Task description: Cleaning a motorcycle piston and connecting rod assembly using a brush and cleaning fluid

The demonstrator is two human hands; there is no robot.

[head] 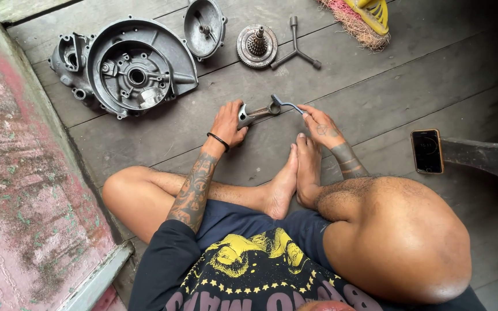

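A: Status on the hands?

B: Left hand (227, 125) is wrapped around the thick end of a metal lever part (256, 113), fingers curled tight on it. Right hand (320, 126) pinches the thin bent rod (288, 104) at the part's other end, fingertips closed narrow on it.

A: Where's the part sitting?

B: Held low over the wooden plank floor (376, 92), mid-floor, just ahead of the person's bare crossed feet (295, 178). Can't tell whether it touches the planks.

A: Anything else around?

B: Large grey engine cover (125, 69) lies open side up toward the floor's far left, beside the painted ledge. Smaller round cover (204, 27) just right of it, at the far edge. Then a toothed gear assembly (257, 46), and a three-armed socket wrench (295, 52) just beside that. All well apart from the hands.

A: Right side?

B: Phone (427, 151) flat on the planks, screen up, near a dark chair leg (485, 158). Yellow broom head (364, 17) at the far edge.
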